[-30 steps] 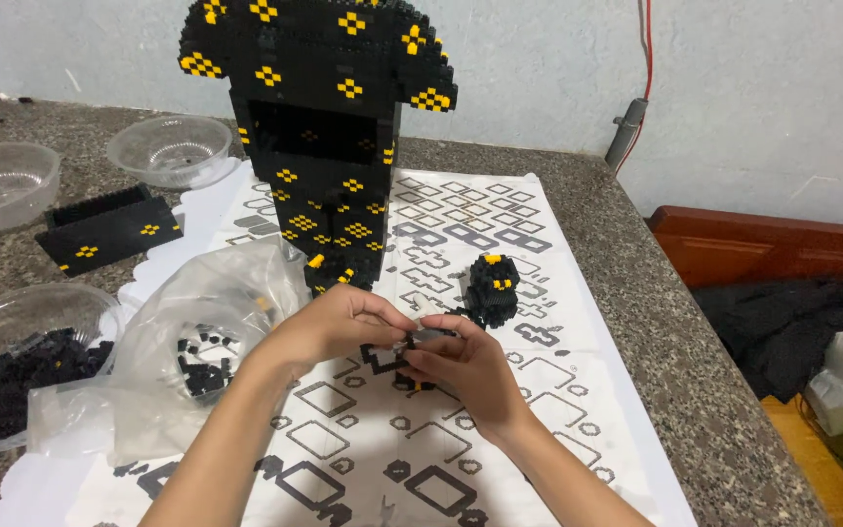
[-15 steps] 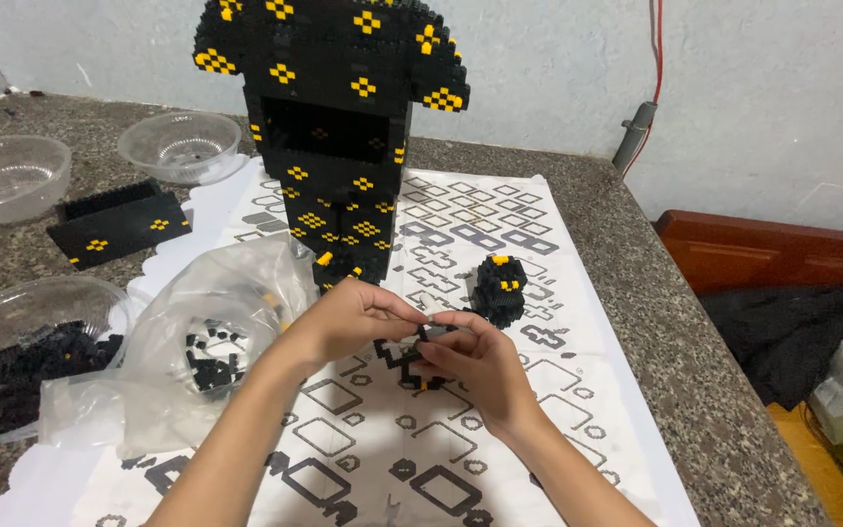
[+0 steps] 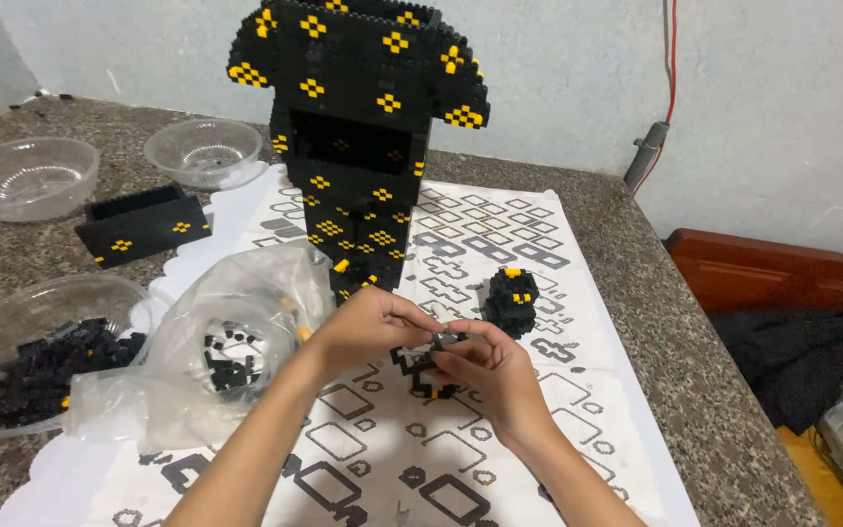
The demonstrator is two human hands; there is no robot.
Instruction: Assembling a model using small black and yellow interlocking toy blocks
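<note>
Both hands (image 3: 436, 351) a touch lower on the sheet (image 3: 500, 429), same small brick (image 3: 444, 340)

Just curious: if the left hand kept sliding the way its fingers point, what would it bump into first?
Probably the right hand, already meeting the left hand at the small black brick piece; beyond lies the small black-and-yellow block cluster.

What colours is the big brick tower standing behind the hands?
The brick tower is black with small yellow checked patches dotted over it. The head view shows it plainly.

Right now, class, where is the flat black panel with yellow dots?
In the head view the flat black panel lies on the left of the counter, between the two empty clear bowls and the bowl of black bricks.
</note>
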